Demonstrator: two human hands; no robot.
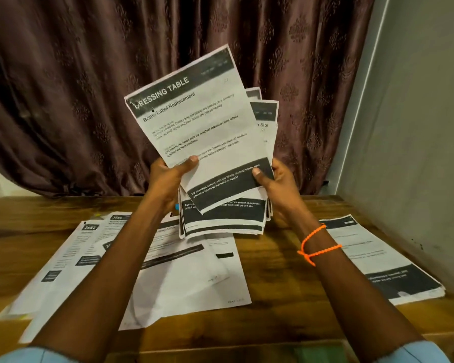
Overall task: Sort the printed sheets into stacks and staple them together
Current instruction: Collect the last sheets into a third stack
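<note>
I hold a bundle of printed sheets (222, 218) up above the wooden table (275, 260). The front sheet (194, 121), headed "DRESSING TABLE", is tilted left and fanned away from the rest. My left hand (171, 176) pinches its lower left edge, thumb on the front. My right hand (275, 184) grips the bundle's right side, thumb pressed on the front sheet's black band. On the table lie loose sheets at the left (71, 258), more under my left forearm (194, 271), and a neat stack at the right (378, 260). No stapler is visible.
A dark brown patterned curtain (89, 87) hangs behind the table. A pale wall (417, 127) borders the table's right side. A small blue object (177, 206) peeks out behind my left wrist. An orange beaded band (315, 244) circles my right wrist.
</note>
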